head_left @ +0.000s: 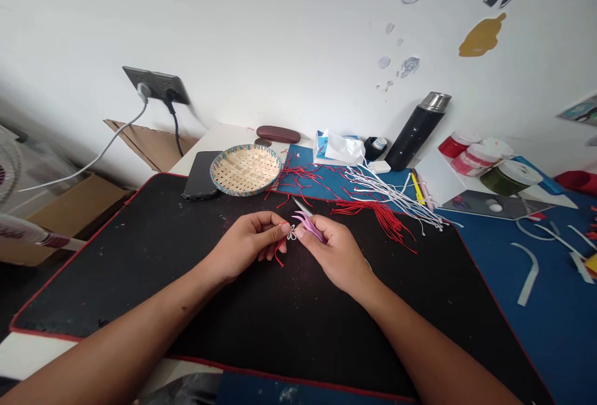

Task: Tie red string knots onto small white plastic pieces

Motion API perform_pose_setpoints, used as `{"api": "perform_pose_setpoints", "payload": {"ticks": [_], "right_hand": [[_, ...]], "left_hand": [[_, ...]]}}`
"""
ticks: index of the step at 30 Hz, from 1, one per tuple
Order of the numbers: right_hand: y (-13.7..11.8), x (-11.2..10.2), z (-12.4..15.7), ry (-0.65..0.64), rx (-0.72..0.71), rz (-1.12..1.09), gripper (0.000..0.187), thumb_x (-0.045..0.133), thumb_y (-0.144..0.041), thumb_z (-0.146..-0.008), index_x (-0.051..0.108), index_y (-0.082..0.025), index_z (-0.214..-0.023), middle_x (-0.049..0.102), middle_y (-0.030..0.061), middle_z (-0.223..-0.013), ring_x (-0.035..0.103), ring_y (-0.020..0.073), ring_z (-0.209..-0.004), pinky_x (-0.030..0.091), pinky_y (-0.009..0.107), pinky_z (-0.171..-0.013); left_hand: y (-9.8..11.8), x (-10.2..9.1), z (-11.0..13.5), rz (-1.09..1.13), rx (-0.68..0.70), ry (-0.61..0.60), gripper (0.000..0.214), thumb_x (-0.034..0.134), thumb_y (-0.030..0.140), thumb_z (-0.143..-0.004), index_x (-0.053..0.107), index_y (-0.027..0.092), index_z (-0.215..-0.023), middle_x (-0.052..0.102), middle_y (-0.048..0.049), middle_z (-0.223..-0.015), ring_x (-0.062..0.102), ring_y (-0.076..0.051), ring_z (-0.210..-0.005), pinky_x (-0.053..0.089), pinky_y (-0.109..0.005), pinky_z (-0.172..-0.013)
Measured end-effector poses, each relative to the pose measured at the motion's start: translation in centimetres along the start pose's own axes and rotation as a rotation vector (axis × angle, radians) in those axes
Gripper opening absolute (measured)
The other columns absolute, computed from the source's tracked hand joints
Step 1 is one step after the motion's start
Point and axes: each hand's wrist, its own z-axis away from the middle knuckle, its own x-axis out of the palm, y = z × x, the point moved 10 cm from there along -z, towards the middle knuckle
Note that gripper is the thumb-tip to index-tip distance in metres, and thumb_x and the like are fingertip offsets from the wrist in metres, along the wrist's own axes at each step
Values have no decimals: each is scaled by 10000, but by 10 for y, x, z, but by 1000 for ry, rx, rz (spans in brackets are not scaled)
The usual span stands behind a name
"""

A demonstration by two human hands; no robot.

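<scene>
My left hand [259, 236] pinches a red cord [280, 256], whose loose end hangs below the fingers. Between both hands is a small white looped cord knot [291, 232], touching the left fingertips. Purple tweezers [308, 224] with curved tips sit in the closed grip of my right hand [333, 246]; the tips point up and left, apart from each other. The right thumb and forefinger are close by the white loops, and whether they pinch them is unclear. Just beyond the tweezers a pale pointed metal tip [301, 207] shows, its other end hidden.
Both hands are over a black mat [298, 324]. Beyond them are a woven basket [245, 170], a dark phone-like slab [200, 175], red cords [385, 218], white cords [396, 193], a tissue pack [338, 147] and a black flask [415, 134]. Cord spools [510, 178] stand at right.
</scene>
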Motion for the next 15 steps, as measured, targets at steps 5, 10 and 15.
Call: {"api": "perform_pose_setpoints", "payload": {"ticks": [5, 10, 15], "right_hand": [[-3, 0, 2, -12, -13, 12, 229, 624, -413, -977, 686, -202, -915, 644, -4, -798, 557, 154, -718, 424, 262, -652], [-6, 0, 5, 26, -34, 37, 204, 713, -382, -915, 684, -239, -1059, 750, 30, -974, 661, 191, -820, 492, 289, -719], [-8, 1, 8, 43, -41, 139, 204, 721, -370, -907, 681, -246, -1064, 744, 12, -865, 635, 171, -690, 470, 283, -645]], "left_hand": [[-5, -4, -1, 55, -37, 12, 434, 812, 560, -806, 645, 167, -732, 650, -3, -610, 502, -94, -472, 312, -221, -446], [-12, -5, -1, 137, -93, 11, 430, 830, 541, -782, 634, 167, -706, 612, 6, -569, 486, -87, -451, 289, -217, -441], [-12, -4, 0, 142, -109, 5, 445, 839, 555, -757, 632, 167, -689, 597, 5, -551, 472, -87, -440, 270, -219, -436]]}}
